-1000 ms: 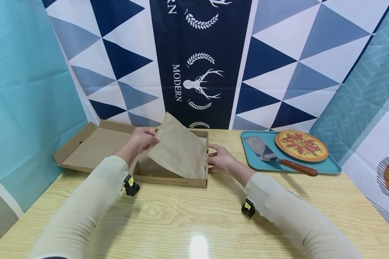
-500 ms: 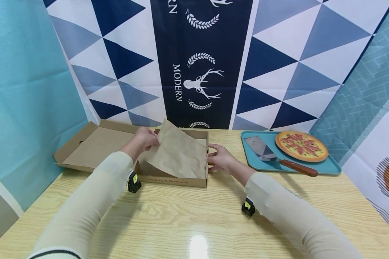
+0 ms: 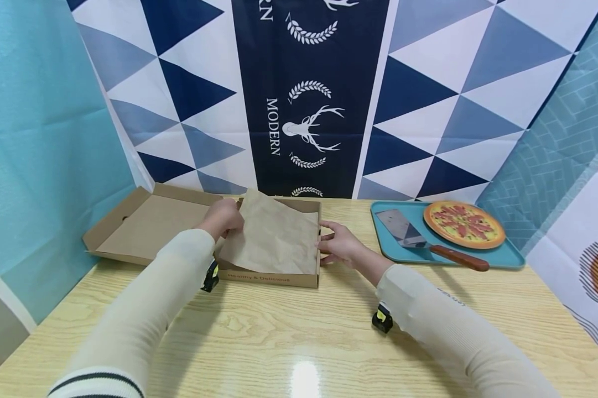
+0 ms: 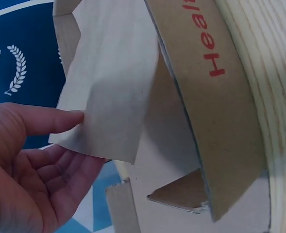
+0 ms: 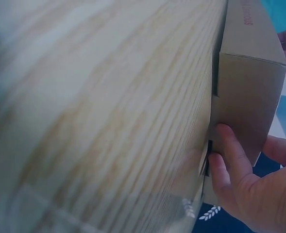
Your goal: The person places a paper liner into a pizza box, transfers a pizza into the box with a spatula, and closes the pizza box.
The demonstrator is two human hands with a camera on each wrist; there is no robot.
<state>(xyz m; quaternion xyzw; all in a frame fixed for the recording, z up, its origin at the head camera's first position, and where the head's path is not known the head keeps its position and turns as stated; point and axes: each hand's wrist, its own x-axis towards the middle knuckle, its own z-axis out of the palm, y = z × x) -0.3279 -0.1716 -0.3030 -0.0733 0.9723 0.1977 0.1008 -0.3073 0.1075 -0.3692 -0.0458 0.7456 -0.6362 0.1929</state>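
A sheet of brown parchment paper lies over the base of an open cardboard pizza box. My left hand pinches the paper's left end. The left wrist view shows the thumb of the left hand on top of the sheet, fingers beneath, that end raised above the box floor. At the base's right side my right hand holds the side wall. In the right wrist view, two digits of the right hand press the outer wall, another sits at the rim.
The box lid lies folded back at the left. On the right, a blue tray carries a pizza and a pizza server whose wooden handle overhangs the near edge. A patterned cloth hangs behind the wooden table.
My left hand has moved right and lowered the paper's left end towards the box base, so the sheet lies flatter. My right hand stays at the wall.
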